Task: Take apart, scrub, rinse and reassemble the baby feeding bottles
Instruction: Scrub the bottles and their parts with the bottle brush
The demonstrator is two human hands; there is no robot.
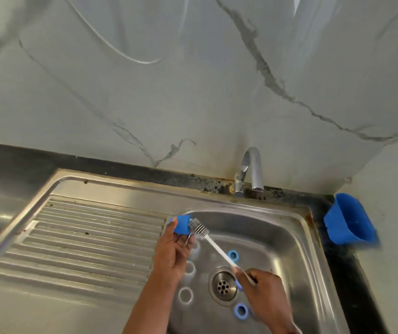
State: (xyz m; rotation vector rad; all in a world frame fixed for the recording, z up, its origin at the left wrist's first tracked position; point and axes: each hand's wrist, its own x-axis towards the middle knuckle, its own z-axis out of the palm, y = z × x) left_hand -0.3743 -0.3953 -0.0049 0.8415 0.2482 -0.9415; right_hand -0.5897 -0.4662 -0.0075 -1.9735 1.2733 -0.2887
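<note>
My left hand (172, 247) holds a blue bottle cap (182, 224) over the sink's left edge, thumb and fingers around it. My right hand (262, 289) grips the white handle of a bottle brush (199, 227), whose bristled head touches the cap's right side. In the steel sink basin (289, 249) lie blue collar rings (233, 255) (241, 310) and clear bottle parts (185, 295) (189, 267) around the drain (222, 285). My right hand covers part of another blue piece.
A chrome tap (251, 169) stands behind the basin; no water is seen running. The ribbed drainboard (84, 239) lies to the left. A blue tub (347, 221) sits on the dark counter at the right by the marble wall.
</note>
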